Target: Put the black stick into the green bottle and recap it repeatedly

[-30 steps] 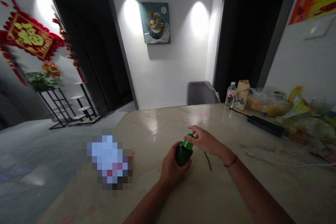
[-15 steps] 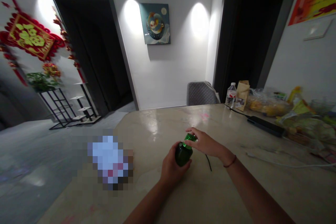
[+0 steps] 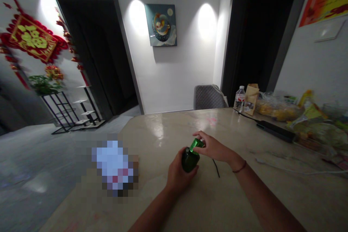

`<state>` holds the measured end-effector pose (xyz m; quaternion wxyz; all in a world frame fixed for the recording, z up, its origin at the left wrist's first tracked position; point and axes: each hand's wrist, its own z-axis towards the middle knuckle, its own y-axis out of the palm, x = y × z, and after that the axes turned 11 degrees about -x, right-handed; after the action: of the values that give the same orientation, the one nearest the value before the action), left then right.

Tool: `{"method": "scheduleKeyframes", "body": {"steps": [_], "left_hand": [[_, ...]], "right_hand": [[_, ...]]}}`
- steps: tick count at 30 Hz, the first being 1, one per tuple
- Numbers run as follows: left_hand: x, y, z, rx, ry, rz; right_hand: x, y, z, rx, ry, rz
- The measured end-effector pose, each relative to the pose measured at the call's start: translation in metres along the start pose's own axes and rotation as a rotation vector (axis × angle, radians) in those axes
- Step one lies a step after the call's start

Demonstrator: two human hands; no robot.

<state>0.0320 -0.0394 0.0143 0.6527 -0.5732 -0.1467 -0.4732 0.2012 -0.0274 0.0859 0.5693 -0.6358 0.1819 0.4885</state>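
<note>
A small dark green bottle [image 3: 189,161] tilts a little over the table, with my left hand [image 3: 178,174] wrapped around its body. At the bottle's top is a shiny bright green cap [image 3: 196,145]. The fingers of my right hand [image 3: 208,146] are closed on this cap from the right. Whether the cap is fully seated on the neck I cannot tell. A thin dark cord [image 3: 216,168] lies on the table just beyond my right wrist, which wears a dark band.
The pale marble-like table [image 3: 152,203] spreads beneath both hands. A blurred-out bluish object [image 3: 113,165] is at the left. Toward the back right are a water bottle [image 3: 239,98], a paper bag [image 3: 251,98], a black bar-shaped device [image 3: 275,131] and bagged food [image 3: 277,110]. A white cable [image 3: 293,171] runs along the right.
The green cap has turned slightly in my right fingers, its face now catching the light differently. Both hands stay almost in the same place, as does the green bottle.
</note>
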Motion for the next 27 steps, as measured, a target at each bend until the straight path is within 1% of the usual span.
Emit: {"method": "scheduleKeyframes", "body": {"steps": [3, 6, 8, 13, 20, 25, 27], "left_hand": [[-0.0010, 0.0001, 0.0002, 0.002, 0.009, -0.010], [-0.0010, 0.0002, 0.0002, -0.001, 0.016, -0.026], [-0.0010, 0.0002, 0.0002, -0.004, 0.015, -0.021], [-0.0017, 0.0002, 0.0000, -0.002, 0.018, -0.002], [-0.0004, 0.0001, 0.0001, -0.005, 0.020, -0.014], [0.0001, 0.0001, 0.0003, 0.004, 0.010, -0.013], [0.0007, -0.0002, 0.0003, 0.001, 0.005, -0.015]], "right_hand": [[0.0008, 0.0010, 0.0000, 0.007, -0.014, 0.037], [0.0028, 0.0035, 0.0035, 0.091, 0.049, -0.007], [0.0029, 0.0046, 0.0051, 0.121, 0.081, -0.054], [-0.0013, 0.0019, 0.0014, 0.054, 0.049, -0.049], [0.0002, 0.0004, 0.0031, 0.084, 0.081, -0.008], [0.0002, 0.0001, 0.0029, 0.070, 0.010, 0.027], [0.0000, -0.0001, 0.0028, 0.070, 0.011, 0.050]]}}
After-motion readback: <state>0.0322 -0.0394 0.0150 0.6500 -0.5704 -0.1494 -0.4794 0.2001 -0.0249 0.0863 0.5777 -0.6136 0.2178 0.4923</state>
